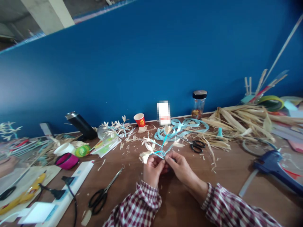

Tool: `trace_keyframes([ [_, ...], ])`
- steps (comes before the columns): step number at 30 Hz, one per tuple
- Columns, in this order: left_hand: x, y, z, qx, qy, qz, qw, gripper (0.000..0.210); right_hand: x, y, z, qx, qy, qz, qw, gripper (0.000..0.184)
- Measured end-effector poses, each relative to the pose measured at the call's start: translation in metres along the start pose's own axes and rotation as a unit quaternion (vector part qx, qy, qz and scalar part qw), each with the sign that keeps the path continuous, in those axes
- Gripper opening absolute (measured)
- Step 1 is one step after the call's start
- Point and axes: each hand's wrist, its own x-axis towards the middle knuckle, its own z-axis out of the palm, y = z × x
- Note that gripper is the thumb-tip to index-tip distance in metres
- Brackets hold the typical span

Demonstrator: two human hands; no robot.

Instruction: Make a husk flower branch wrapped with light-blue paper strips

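Note:
In the middle of the head view, my left hand [155, 168] and my right hand [180, 165] meet above the brown table. Both pinch the base of a small spray of corn-husk flowers [148, 151], whose stems are wrapped in light-blue tape. Pale petals spread up and outward from the fingers. The exact spot where the fingertips press is partly hidden. Behind the flowers lies a loose coil of light-blue ribbon [180, 127]. Black-handled scissors [100, 195] rest on the table left of my left hand, and a smaller black pair [197, 146] lies beyond my right hand.
Dried corn husks [239, 121] are heaped at the back right, near a lidded jar [199, 105]. A blue glue gun [272, 164] lies at right. A white power strip [78, 179], black flask [81, 124] and red paper cup [139, 120] stand leftward. Another person's hand [8, 165] shows at far left.

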Motion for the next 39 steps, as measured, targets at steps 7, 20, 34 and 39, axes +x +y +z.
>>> trace_keyframes([
  [7, -0.002, 0.001, -0.003, 0.085, -0.005, 0.113, 0.99, 0.022, 0.002, 0.0, -0.003, -0.009, -0.011, 0.0, 1.0, 0.036],
  [20, 0.004, -0.001, -0.014, 0.133, 0.005, 0.123, 0.983, 0.023, 0.004, -0.004, -0.012, -0.087, -0.02, 0.009, 0.996, 0.028],
  [34, 0.001, 0.008, -0.014, 0.182, -0.001, 0.206, 0.962, 0.014, 0.005, -0.008, -0.017, -0.063, -0.072, 0.058, 0.994, 0.028],
  [39, 0.0, 0.009, -0.013, 0.201, -0.032, 0.167, 0.965, 0.022, 0.006, -0.008, -0.018, -0.071, -0.098, 0.034, 0.992, 0.028],
])
